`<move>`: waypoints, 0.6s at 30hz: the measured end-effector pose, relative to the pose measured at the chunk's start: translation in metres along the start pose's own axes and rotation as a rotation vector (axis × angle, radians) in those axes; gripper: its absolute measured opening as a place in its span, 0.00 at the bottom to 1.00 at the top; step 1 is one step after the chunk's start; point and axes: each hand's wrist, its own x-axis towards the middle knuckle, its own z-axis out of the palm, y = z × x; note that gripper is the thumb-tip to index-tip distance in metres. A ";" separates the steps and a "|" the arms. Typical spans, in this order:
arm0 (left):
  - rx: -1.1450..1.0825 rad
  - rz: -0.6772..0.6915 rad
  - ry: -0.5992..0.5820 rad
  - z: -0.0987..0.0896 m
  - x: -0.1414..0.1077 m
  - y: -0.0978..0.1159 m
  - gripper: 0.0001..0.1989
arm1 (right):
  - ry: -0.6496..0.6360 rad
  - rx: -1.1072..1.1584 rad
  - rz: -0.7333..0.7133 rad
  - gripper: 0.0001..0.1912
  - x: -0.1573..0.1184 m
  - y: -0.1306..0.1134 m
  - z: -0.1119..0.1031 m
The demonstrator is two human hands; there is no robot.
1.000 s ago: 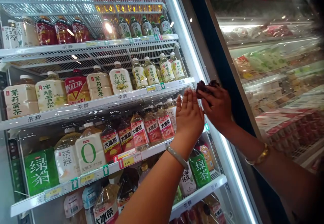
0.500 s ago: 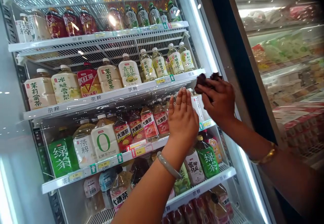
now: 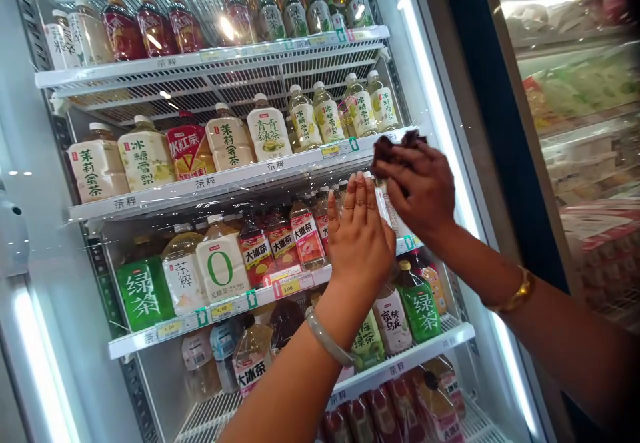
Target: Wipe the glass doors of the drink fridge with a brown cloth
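A glass door (image 3: 320,183) stands in front of shelves of bottled drinks. My left hand (image 3: 361,233), with a grey bangle at the wrist, lies flat against the glass with its fingers stretched upward and nothing in it. Just right of it and slightly higher, my right hand (image 3: 425,186) presses a crumpled dark maroon cloth (image 3: 393,153) to the glass. A gold bracelet circles my right wrist. The cloth shows above and to the left of the right fingers, near the second shelf's right end.
Behind the glass, white shelves (image 3: 200,184) carry rows of tea bottles (image 3: 220,266) with price tags. A bright light strip (image 3: 430,89) runs down the right side. Beyond a dark frame (image 3: 500,96), another chilled display (image 3: 580,129) holds packaged goods. A pale object (image 3: 13,229) is at the left edge.
My right hand and the cloth have moved left, closer to my left hand. My left hand stays flat on the glass. The shelves have shifted right and slightly up in view.
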 end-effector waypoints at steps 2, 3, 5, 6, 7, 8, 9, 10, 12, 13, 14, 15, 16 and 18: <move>0.015 -0.019 0.044 -0.004 -0.007 -0.008 0.37 | -0.050 0.033 -0.177 0.18 -0.017 -0.014 -0.009; 0.023 -0.022 0.061 -0.006 -0.011 -0.014 0.37 | -0.078 0.049 -0.276 0.19 -0.028 -0.014 -0.016; 0.029 -0.004 0.080 -0.009 -0.018 -0.025 0.38 | -0.130 0.099 -0.467 0.19 -0.047 0.000 -0.031; 0.027 0.011 0.082 -0.010 -0.021 -0.030 0.39 | -0.149 0.123 -0.541 0.18 -0.051 0.012 -0.035; 0.025 0.024 0.083 -0.011 -0.023 -0.034 0.39 | -0.149 0.138 -0.574 0.17 -0.050 0.023 -0.036; 0.025 0.031 0.084 -0.011 -0.024 -0.036 0.39 | -0.130 0.131 -0.555 0.17 -0.044 0.031 -0.033; 0.026 0.030 0.087 -0.010 -0.024 -0.037 0.39 | -0.092 0.110 -0.488 0.17 -0.035 0.035 -0.028; 0.029 0.022 0.091 -0.010 -0.023 -0.037 0.39 | -0.039 0.083 -0.389 0.18 -0.024 0.034 -0.020; 0.037 -0.001 0.107 -0.009 -0.022 -0.036 0.38 | 0.057 0.036 -0.192 0.18 -0.005 0.015 -0.003; 0.039 -0.010 0.118 -0.010 -0.022 -0.035 0.37 | 0.070 0.032 -0.150 0.18 0.001 0.000 0.004; 0.042 -0.016 0.128 -0.011 -0.023 -0.036 0.37 | 0.058 0.038 -0.148 0.17 0.001 -0.015 0.007; 0.045 -0.017 0.135 -0.012 -0.025 -0.037 0.37 | 0.026 0.057 -0.187 0.16 -0.002 -0.030 0.007; 0.052 -0.017 0.138 -0.014 -0.028 -0.039 0.36 | -0.010 0.084 -0.252 0.16 -0.009 -0.040 0.004; 0.066 -0.014 0.128 -0.020 -0.036 -0.045 0.35 | -0.093 0.145 -0.419 0.16 -0.030 -0.046 -0.011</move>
